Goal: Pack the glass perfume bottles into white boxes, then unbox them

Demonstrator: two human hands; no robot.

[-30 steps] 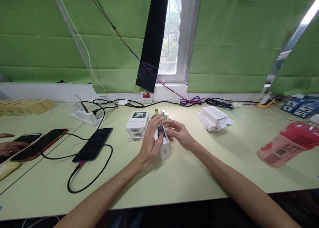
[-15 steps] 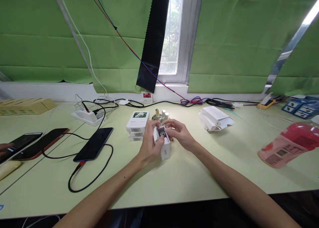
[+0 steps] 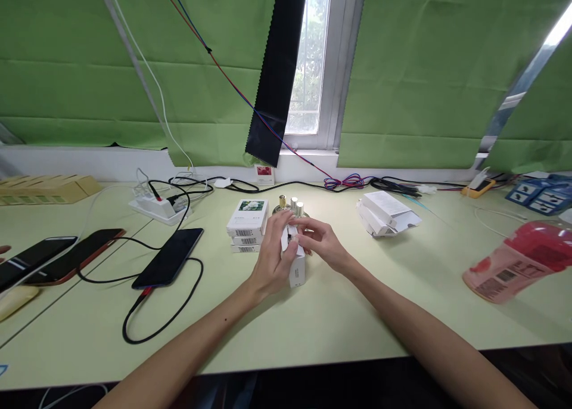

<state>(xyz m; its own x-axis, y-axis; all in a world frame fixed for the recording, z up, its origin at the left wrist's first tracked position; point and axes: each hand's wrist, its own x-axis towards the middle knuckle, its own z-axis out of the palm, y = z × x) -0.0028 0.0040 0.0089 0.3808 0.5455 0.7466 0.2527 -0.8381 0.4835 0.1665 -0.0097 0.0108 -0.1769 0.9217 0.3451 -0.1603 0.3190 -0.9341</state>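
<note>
A small white carton (image 3: 297, 270) stands on the table with its top flaps up. My left hand (image 3: 273, 257) is wrapped round its left side, thumb at the opening. My right hand (image 3: 322, 240) pinches at the flap on the upper right edge; its fingertips are partly hidden. What lies inside the carton is mostly covered by fingers and flaps. Just behind my hands are several small bottles with metallic gold and silver caps (image 3: 294, 204). Left of my left hand sits a stack of white boxes (image 3: 247, 218), the top one with a flower picture.
Flattened white cartons (image 3: 388, 212) lie to the right, a pink-red plastic bottle (image 3: 513, 263) farther right. Phones (image 3: 168, 259) with cables and a white power strip (image 3: 159, 208) are on the left. Another person's fingertips (image 3: 3, 251) show at the left edge.
The carton's flaps have folded inward over the opening, covering the dark round item seen inside before. My left thumb has shifted slightly. The other person's hand has drawn back left from the phone.
</note>
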